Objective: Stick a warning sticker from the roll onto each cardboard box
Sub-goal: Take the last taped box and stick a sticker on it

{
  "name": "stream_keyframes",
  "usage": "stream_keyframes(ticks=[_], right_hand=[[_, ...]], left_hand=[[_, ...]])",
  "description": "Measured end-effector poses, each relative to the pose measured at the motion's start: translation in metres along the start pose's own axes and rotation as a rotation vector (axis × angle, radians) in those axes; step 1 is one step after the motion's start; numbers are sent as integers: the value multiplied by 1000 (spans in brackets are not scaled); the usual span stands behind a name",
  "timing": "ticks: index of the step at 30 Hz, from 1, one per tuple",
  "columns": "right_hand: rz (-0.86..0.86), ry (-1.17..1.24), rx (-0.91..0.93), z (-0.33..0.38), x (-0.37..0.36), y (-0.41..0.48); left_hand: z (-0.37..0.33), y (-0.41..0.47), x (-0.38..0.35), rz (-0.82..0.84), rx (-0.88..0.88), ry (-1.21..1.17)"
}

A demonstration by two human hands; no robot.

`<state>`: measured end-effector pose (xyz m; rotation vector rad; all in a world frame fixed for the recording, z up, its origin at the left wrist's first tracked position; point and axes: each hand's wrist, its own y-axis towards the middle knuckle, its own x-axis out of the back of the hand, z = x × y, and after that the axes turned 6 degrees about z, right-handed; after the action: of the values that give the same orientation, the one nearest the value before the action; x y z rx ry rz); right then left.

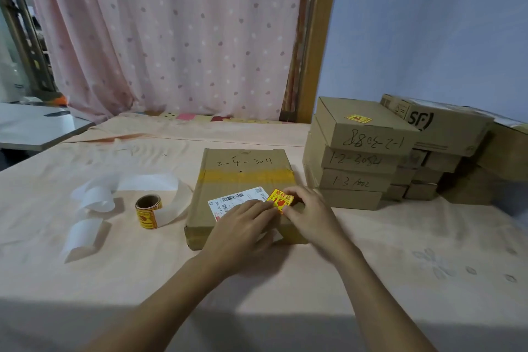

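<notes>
Two hands seat the warning sticker (279,199) on the cardboard box (243,177), left hand (243,223) pressing flat, right hand (310,208) pinching its edge, so uneven smoothing may crease it.

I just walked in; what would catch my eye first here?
The bright yellow-and-red warning sticker on the near right part of the cardboard box mid-table draws the eye; the left hand rests flat at its edge and the right hand pinches it. Left of the box stands the sticker roll with curling white backing paper; on the right, stacked boxes, the top one already stickered.
</notes>
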<state>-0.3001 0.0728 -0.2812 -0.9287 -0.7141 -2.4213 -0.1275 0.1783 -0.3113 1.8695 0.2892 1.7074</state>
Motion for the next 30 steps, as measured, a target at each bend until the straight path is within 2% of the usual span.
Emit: stream_keyframes(ticks=[4, 9, 12, 16, 20, 24, 27, 30], right_hand=[[13, -64, 34, -8, -4, 0], [0, -109, 89, -15, -7, -4], [9, -152, 181, -14, -11, -11], [73, -229, 181, -14, -14, -21], [143, -256, 172, -16, -10, -24], [128, -232, 161, -15, -12, -25], [99, -96, 131, -13, -14, -26], [9, 60, 34, -9, -19, -26]], left_hand=[[0, 1, -1, -41, 14, 25], [-1, 1, 1, 0, 36, 23], [0, 2, 4, 37, 59, -30], [2, 3, 11, 55, 101, -142], [17, -5, 21, -28, 241, -164], [40, -22, 36, -31, 528, -167], [48, -33, 45, -62, 646, -148], [51, -40, 49, -16, 824, -298]])
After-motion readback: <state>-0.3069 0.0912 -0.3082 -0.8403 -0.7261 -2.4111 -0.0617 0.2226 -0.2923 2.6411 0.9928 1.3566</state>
